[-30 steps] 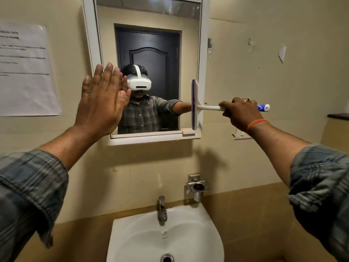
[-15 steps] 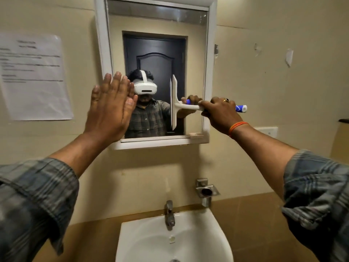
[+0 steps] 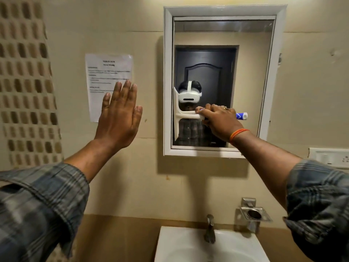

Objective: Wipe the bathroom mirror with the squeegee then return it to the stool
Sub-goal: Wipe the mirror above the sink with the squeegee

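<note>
At the far left, a wall panel [image 3: 28, 82] of small oblong tiles in brown and cream runs down the frame edge. Beside it a white sheet of paper [image 3: 109, 86] with blurred printed lines is stuck flat on the smooth beige wall [image 3: 147, 186]. The left hand [image 3: 119, 121] is raised in front of the paper's lower right corner, palm toward the wall, fingers straight and together, holding nothing; whether it touches the wall cannot be told. Its forearm comes out of a rolled plaid sleeve [image 3: 37, 208].

To the right hangs a rectangular mirror [image 3: 251, 72] in a white frame, its glass reflecting a dark panelled door. The squeegee [image 3: 179, 115], white plastic with a long upright blade, stands at the left edge of the glass in the mirror's lower half, its handle running level to the right and ending in a blue and white tip. The right hand [image 3: 219, 121] grips that handle with fingers curled round it, a ring on one finger and an orange band on the wrist.

Below, near the bottom edge, a white glossy sink [image 3: 173, 246] carries a dull metal tap [image 3: 210, 229]. Just right of the tap, a square steel holder [image 3: 254, 214] with a round cup is fixed to the wall. At the far right a white switch plate [image 3: 330, 157] sits on the wall, partly behind the right sleeve.
</note>
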